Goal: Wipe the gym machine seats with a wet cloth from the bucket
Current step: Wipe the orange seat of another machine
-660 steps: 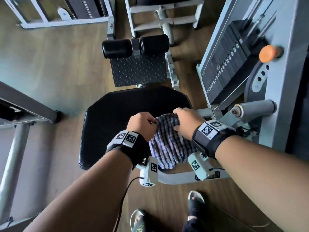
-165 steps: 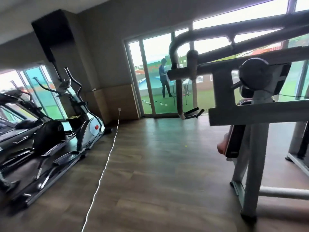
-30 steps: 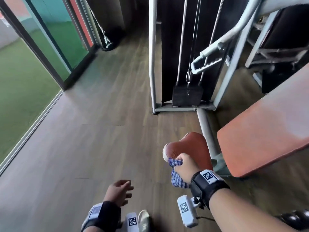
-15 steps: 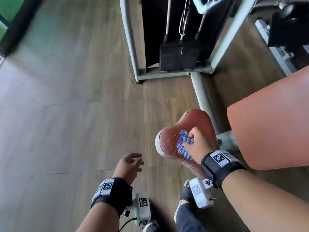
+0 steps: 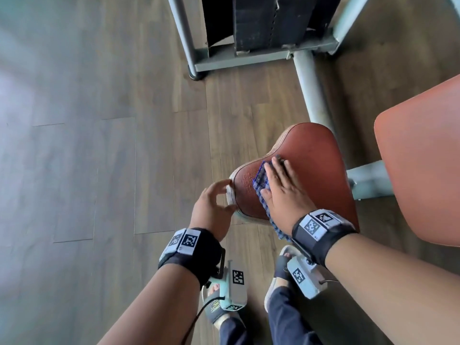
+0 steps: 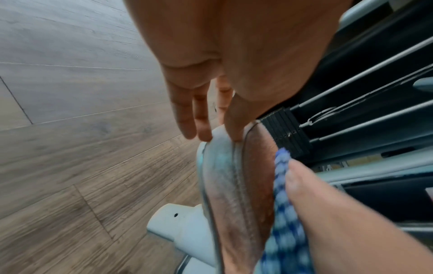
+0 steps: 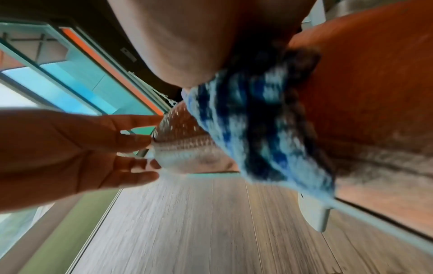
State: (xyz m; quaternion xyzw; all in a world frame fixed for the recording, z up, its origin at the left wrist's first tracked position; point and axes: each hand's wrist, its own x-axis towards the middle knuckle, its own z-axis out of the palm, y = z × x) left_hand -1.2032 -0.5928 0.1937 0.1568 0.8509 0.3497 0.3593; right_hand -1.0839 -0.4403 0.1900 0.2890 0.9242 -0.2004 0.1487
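A red-brown padded seat [image 5: 316,158] stands on a grey post, its left part speckled with drops. My right hand [image 5: 278,180] lies flat on it, fingers straight, pressing a blue checked cloth [image 5: 261,180] onto the pad; a tail of cloth hangs over the near edge. My left hand [image 5: 219,202] is beside the seat's left rim, fingertips and thumb touching the pale side band. In the left wrist view its fingers [image 6: 194,126] meet the seat [image 6: 234,185] edge, next to the cloth [image 6: 281,213]. The right wrist view shows the cloth [image 7: 257,129] under my palm on the seat [image 7: 374,92].
An orange back pad [image 5: 423,158] juts in at the right. A grey floor tube [image 5: 313,88] runs from the seat to the weight-stack frame [image 5: 261,26] behind. Wood floor [image 5: 99,145] spreads to the left. My sandalled feet [image 5: 281,265] stand just before the seat.
My right hand has gone from gripping the bunched cloth to lying flat over it. My left hand has risen from the air to the seat's left rim.
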